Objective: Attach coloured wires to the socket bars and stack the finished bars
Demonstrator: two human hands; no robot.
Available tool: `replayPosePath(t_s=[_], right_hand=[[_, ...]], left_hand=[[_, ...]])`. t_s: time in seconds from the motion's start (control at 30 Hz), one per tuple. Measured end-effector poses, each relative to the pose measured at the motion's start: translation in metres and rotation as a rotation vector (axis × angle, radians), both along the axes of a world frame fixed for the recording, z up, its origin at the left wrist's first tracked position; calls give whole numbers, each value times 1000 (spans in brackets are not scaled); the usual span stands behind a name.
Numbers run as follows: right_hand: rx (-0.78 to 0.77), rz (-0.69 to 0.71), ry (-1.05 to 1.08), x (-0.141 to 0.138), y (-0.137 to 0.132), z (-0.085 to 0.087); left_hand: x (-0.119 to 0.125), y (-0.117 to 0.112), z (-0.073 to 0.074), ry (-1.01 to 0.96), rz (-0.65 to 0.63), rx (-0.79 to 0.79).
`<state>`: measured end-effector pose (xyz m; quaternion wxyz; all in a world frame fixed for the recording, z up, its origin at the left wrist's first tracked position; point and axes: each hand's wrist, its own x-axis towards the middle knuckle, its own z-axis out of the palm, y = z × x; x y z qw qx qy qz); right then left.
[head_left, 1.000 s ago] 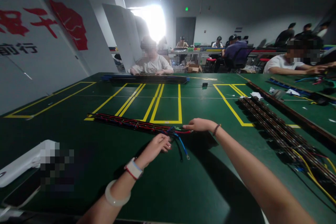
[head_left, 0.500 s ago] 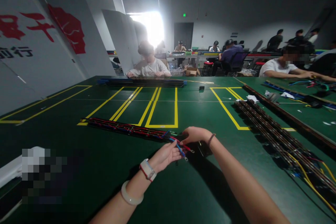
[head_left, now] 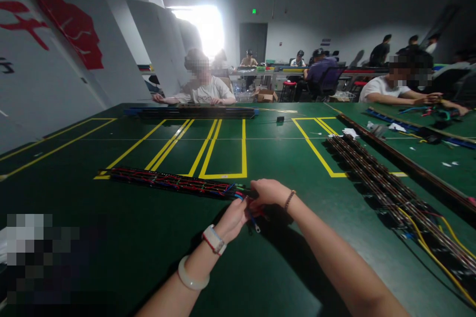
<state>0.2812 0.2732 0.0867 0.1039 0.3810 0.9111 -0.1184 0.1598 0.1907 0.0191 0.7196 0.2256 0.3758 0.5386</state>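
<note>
A long black wiring assembly (head_left: 171, 183) with red and blue wires lies across the green table in front of me. From its right end come thick red and blue cables (head_left: 256, 223) tipped with metal ring terminals. My left hand (head_left: 234, 217) is closed round these cables from below, a watch and a pale bangle on that arm. My right hand (head_left: 268, 192) meets it from the right, its fingers curled down over the same cable end. Both hands touch there, and the right fingertips are partly hidden. The blue cable's ring terminal hangs below the hands.
Several dark strips with yellow cables (head_left: 375, 183) lie at the right. A long dark bar (head_left: 409, 163) runs beyond them. Yellow tape rectangles (head_left: 223, 176) mark the green table (head_left: 156, 252). A person (head_left: 208, 86) sits across by a long dark assembly (head_left: 193, 112); another works at the far right.
My left fingers, spread flat under the cables before, have closed round them. The red cable end is now mostly covered by my hands. The view has shifted slightly right.
</note>
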Motion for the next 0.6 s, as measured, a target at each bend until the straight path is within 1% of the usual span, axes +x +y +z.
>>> replayPosePath(t_s=[0.17, 0.27, 0.33, 0.4, 0.5, 0.6], right_hand=[[-103, 50, 58, 8, 6, 7], [-118, 126, 102, 10, 11, 6], [-101, 192, 113, 10, 16, 4], [-32, 235, 65, 8, 20, 3], [142, 297, -61, 4, 26, 1], [317, 437, -133, -4, 31, -5]], left_hand=[[-1, 0, -1, -37, 12, -7], [-2, -2, -3, 1, 49, -51], [-3, -4, -3, 23, 51, -76], [-4, -6, -2, 36, 25, -84], [-6, -8, 0, 66, -14, -93], [-11, -10, 3, 83, -57, -104]])
